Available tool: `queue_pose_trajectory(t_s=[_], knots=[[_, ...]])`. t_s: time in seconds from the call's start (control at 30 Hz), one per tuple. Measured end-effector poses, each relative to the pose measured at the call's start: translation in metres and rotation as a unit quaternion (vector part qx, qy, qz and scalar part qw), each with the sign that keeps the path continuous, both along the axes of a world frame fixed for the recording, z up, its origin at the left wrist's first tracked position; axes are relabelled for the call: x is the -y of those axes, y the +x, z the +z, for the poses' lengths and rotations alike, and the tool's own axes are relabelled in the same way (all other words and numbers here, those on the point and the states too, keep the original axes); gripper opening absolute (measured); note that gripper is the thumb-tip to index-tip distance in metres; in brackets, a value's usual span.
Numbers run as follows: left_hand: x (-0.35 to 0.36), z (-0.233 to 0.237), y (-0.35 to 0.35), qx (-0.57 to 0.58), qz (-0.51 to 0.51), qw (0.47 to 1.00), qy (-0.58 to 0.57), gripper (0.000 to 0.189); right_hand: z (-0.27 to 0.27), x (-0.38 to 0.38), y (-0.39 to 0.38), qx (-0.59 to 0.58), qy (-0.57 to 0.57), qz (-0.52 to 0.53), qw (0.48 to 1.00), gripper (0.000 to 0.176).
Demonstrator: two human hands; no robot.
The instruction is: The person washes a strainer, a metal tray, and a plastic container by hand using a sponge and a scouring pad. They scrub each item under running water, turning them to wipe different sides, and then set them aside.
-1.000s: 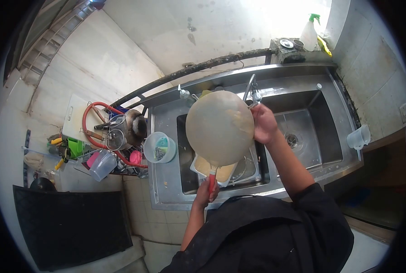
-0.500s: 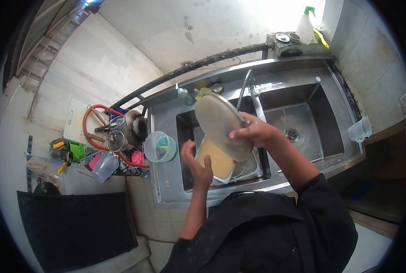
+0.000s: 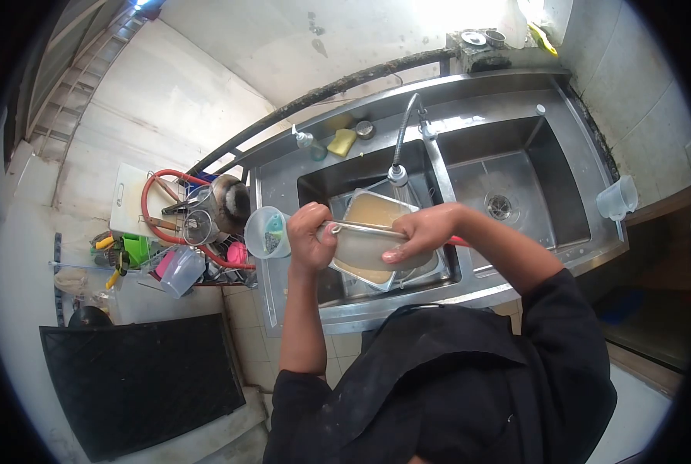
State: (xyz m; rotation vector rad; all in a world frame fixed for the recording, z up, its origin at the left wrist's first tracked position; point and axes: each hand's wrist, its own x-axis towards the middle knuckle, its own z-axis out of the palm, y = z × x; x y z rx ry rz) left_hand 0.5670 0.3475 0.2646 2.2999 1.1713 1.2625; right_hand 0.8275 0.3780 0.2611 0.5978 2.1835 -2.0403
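now left hand (image 3: 311,234) and right hand (image 3: 420,234) hold the pan (image 3: 369,249) level in closed grip.

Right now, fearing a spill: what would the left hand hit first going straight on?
Probably the small bottle on the sink's back ledge; the left hand, gripping the sieve, points there; depth unclear.

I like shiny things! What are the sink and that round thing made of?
The sink: likely stainless steel, grey with bright glare. The round thing: its silvery rim suggests metal; the pale dull face is hard to tell; the red handle is probably plastic.
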Motion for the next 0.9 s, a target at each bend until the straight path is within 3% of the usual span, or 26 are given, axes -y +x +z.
queue_pose_trajectory(t_s=[0.07, 0.1, 0.13, 0.17, 0.2, 0.23, 0.27, 0.3, 0.33, 0.4, 0.47, 0.6, 0.67, 0.73, 0.9], knots=[[0.003, -0.005, 0.003, 0.04, 0.02, 0.998, -0.036, 0.035, 0.015, -0.009, 0.014, 0.038, 0.101, -0.014, 0.994, 0.081], [0.008, -0.007, 0.003, 0.04, 0.022, 0.998, -0.033, 0.035, 0.011, -0.019, 0.02, 0.006, 0.104, -0.042, 0.994, 0.065], [0.013, -0.008, 0.002, 0.112, 0.06, 0.986, -0.105, 0.035, 0.007, -0.021, 0.026, 0.005, 0.108, -0.04, 0.993, 0.065], [0.016, -0.007, 0.001, 0.182, 0.097, 0.963, -0.173, 0.035, 0.006, -0.024, 0.03, -0.105, 0.183, -0.214, 0.954, 0.051], [0.019, -0.004, 0.005, 0.183, 0.1, 0.964, -0.167, 0.035, 0.008, -0.027, 0.033, -0.213, 0.248, -0.376, 0.867, 0.037], [0.022, 0.0, 0.013, 0.251, 0.113, 0.943, -0.186, 0.037, 0.022, -0.025, 0.038, -0.216, 0.253, -0.37, 0.867, 0.037], [0.024, 0.002, 0.022, 0.317, 0.125, 0.917, -0.206, 0.04, 0.039, -0.017, 0.046, -0.152, 0.343, -0.419, 0.827, 0.027], [0.026, 0.002, 0.029, 0.318, 0.129, 0.917, -0.201, 0.04, 0.049, -0.008, 0.049, -0.086, 0.427, -0.462, 0.773, 0.017], [0.027, 0.001, 0.038, 0.325, 0.138, 0.904, -0.24, 0.041, 0.043, 0.0, 0.039, -0.088, 0.429, -0.458, 0.774, 0.017], [0.028, -0.008, 0.062, 0.331, 0.149, 0.888, -0.282, 0.044, 0.016, 0.023, -0.001, -0.169, 0.565, -0.513, 0.624, 0.01], [0.024, -0.019, 0.087, 0.432, 0.112, 0.833, -0.328, 0.047, 0.001, 0.047, -0.033, -0.192, 0.614, -0.468, 0.607, 0.009], [0.016, -0.019, 0.094, 0.459, 0.076, 0.819, -0.335, 0.05, -0.034, 0.062, -0.038, -0.178, 0.628, -0.399, 0.644, 0.01], [0.012, -0.023, 0.106, 0.566, 0.113, 0.742, -0.339, 0.052, -0.031, 0.036, -0.008, -0.115, 0.691, -0.438, 0.564, 0.02], [0.015, -0.03, 0.104, 0.561, 0.086, 0.741, -0.359, 0.049, -0.016, 0.003, 0.02, -0.092, 0.671, -0.527, 0.514, 0.02], [0.012, -0.044, 0.115, 0.594, 0.073, 0.711, -0.37, 0.044, -0.017, -0.018, 0.032, -0.144, 0.591, -0.631, 0.481, 0.018]])
